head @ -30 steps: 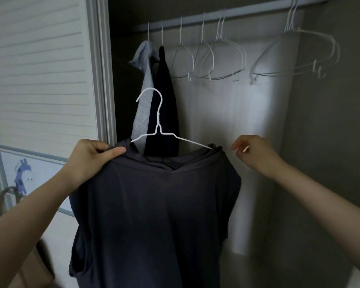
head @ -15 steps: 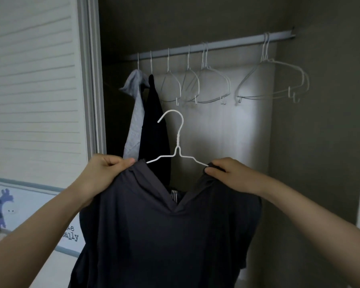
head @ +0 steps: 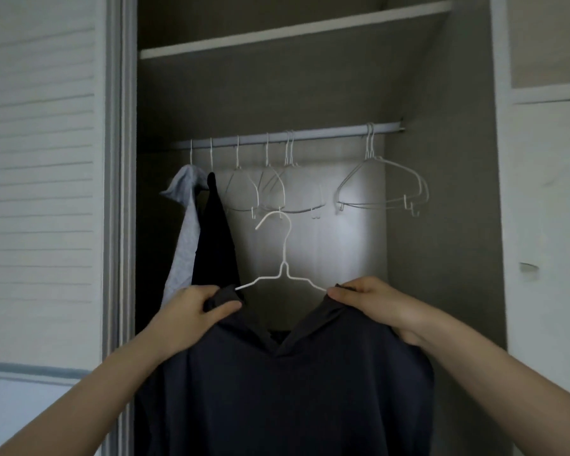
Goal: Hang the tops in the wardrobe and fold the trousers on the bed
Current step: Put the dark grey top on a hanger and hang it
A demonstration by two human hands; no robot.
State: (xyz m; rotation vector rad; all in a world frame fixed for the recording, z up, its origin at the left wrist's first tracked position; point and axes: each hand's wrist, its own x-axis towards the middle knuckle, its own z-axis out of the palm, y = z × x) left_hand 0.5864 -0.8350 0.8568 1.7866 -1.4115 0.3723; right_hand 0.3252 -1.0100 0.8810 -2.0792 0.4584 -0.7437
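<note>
A dark grey V-neck top (head: pixel 287 390) hangs on a white wire hanger (head: pixel 282 255) that I hold up in front of the open wardrobe. My left hand (head: pixel 195 311) pinches the top's left shoulder over the hanger's end. My right hand (head: pixel 372 301) grips the right shoulder the same way. The hanger's hook points up and sits below the wardrobe rail (head: pixel 297 136), apart from it. On the rail's left end hang a light grey top (head: pixel 185 225) and a black garment (head: pixel 214 232).
Several bare white wire hangers (head: pixel 382 182) hang along the rail. A shelf (head: pixel 293 31) runs above it. A slatted sliding door (head: pixel 40 159) stands at the left, and a white cabinet side (head: pixel 547 225) at the right.
The view has tilted up, showing the shelf above the rail. My right hand went from empty to gripping the top's right shoulder, and both hands now hold the top steady on the hanger.
</note>
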